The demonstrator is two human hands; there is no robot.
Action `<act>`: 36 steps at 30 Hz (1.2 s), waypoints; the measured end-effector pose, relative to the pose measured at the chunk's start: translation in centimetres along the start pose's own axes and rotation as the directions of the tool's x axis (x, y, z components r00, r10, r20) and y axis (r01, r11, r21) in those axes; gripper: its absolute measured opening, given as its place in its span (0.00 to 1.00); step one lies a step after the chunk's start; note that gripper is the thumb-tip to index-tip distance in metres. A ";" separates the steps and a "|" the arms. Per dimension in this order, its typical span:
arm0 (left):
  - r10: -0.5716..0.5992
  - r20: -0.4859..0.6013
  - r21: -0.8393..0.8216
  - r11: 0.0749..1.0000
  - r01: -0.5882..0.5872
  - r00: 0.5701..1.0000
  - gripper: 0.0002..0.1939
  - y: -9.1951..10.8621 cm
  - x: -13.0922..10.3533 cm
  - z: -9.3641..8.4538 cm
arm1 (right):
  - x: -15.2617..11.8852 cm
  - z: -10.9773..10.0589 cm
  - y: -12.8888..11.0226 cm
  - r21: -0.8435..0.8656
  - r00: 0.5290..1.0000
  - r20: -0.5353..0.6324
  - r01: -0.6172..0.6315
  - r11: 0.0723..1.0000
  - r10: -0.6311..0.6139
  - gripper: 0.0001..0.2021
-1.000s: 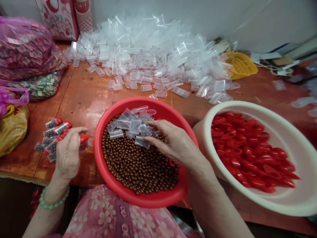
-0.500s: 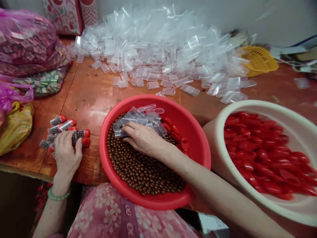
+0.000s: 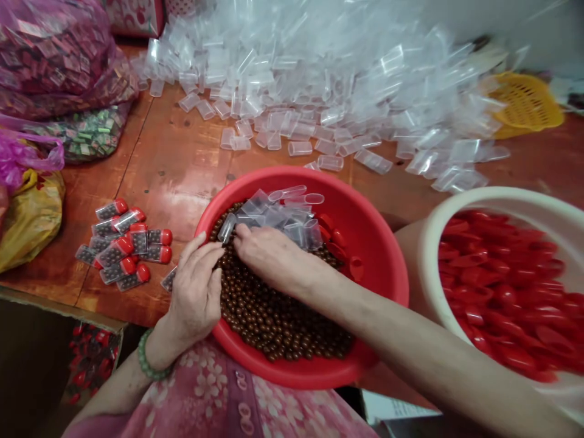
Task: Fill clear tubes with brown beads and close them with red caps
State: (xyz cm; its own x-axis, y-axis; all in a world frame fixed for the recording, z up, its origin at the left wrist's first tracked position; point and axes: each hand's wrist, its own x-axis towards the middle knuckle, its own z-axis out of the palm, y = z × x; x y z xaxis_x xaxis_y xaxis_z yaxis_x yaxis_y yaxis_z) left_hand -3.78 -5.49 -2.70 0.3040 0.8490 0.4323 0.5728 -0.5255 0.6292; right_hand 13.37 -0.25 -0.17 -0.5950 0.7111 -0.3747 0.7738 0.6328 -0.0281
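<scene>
My left hand [image 3: 196, 292] reaches over the near-left rim of a red basin [image 3: 383, 267], its fingers loosely extended and apparently holding nothing. Its fingertips come close to a clear plastic tube [image 3: 227, 228] on the brown beads [image 3: 278, 328]. My right hand [image 3: 271, 255] is inside the basin, its fingers curled down at the beads beside that tube; what they grip is hidden. More clear tubes [image 3: 292, 213] lie in the basin behind it, with red caps [image 3: 335, 246] to their right. On the table at left lie several filled tubes with red caps [image 3: 121, 249].
Clear tubes form a large heap [image 3: 310, 73] across the back. A cream tub [image 3: 431, 243] of red caps stands at right, near a yellow basket [image 3: 531, 100]. Bags of small packets [image 3: 55, 55] sit at left. Below the table edge is a box of capped tubes [image 3: 93, 359].
My left hand has left the capped tubes and moved right to the basin's rim. My right hand has shifted slightly within the basin. The view has turned a little left.
</scene>
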 end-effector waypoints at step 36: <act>-0.172 0.515 -0.449 0.781 0.435 0.840 0.22 3.0 3.7 -0.9 | -7.3 -0.7 1.1 0.808 0.884 -0.453 0.354 0.470 0.114 0.11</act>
State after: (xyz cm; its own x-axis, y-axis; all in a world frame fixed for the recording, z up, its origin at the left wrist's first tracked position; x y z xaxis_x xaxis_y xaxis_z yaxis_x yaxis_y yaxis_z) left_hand -1.64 -3.98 1.41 0.5489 0.8323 -0.0774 0.2375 -0.0665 0.9691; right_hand 18.40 -4.58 3.19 -0.5363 0.8396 0.0857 0.3289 0.3014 -0.8950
